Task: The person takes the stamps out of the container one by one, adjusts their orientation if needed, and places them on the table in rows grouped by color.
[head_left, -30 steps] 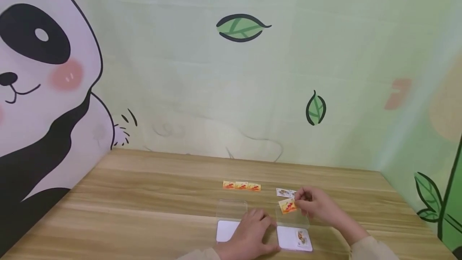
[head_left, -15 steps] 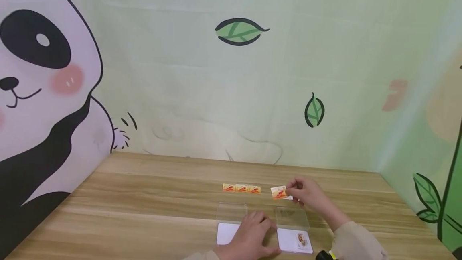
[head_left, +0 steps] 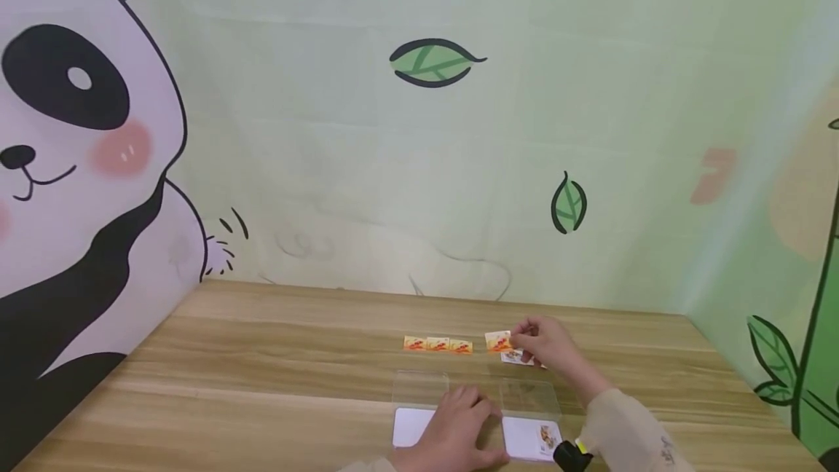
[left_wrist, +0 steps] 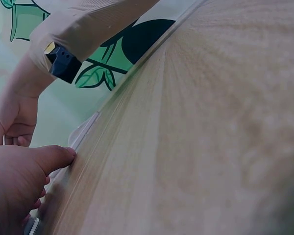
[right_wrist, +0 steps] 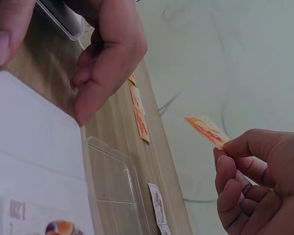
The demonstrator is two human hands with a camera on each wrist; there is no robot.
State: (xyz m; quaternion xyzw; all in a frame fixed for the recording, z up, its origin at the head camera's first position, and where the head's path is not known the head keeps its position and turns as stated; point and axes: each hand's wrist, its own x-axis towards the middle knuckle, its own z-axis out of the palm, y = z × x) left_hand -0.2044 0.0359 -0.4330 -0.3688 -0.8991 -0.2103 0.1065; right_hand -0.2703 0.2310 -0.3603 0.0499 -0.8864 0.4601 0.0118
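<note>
My right hand [head_left: 550, 347] pinches an orange-and-yellow stamp [head_left: 497, 341] between thumb and forefinger, held up above the table in the right wrist view. Partly under that hand lie white stamps [head_left: 513, 358] in a row. My left hand [head_left: 455, 428] rests between two small flat cases with white bases and clear lids folded back. Its thumb and forefinger touch corners of the right case [head_left: 519, 435], which has one white stamp [right_wrist: 41, 223] on its base. The left case [head_left: 410, 426] is partly hidden by the left hand.
Several orange stamps [head_left: 438, 344] lie in a row farther back on the wooden table [head_left: 262, 363]. The clear lids [head_left: 528, 397] extend behind the white bases. A panda-printed cloth [head_left: 328, 130] stands behind the table. A black device [head_left: 572, 456] sits on the right wrist.
My right hand has carried the orange stamp back and to the left, from above the right lid to beyond the white stamps. The left hand has stayed in place.
</note>
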